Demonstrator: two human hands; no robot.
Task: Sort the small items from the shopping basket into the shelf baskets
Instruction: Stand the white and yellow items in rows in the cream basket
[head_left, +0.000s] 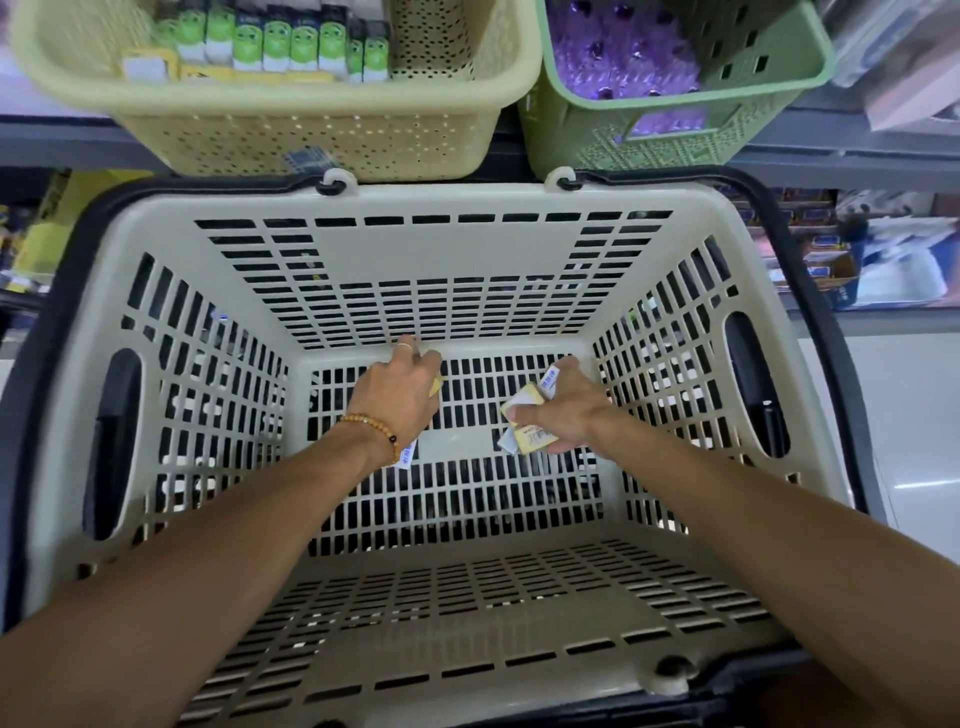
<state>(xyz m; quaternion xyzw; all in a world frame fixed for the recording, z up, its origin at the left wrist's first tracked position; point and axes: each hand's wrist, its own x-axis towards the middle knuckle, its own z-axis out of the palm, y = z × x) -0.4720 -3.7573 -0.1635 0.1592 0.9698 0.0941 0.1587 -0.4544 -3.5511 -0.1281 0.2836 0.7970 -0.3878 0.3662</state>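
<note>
Both hands grip small packets at the shopping basket (457, 202) floor: left hand (400, 389), right hand (563, 410) on yellow packets (524, 402). Likely light, stiff card; pinch across edges.

so the grey shelf (810, 156) up top carries two baskets side by side: a yellow perforated basket (311, 140) with green-labelled packs (291, 44), and a green basket (737, 104) holding purple stuff (623, 52).

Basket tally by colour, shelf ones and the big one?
Pale yellow shelf basket: 1
Green shelf basket: 1
Beige shopping basket: 1
Total: 3 baskets
Both hands, left and right, are down in the shopping basket gripping small yellow packets.
</note>
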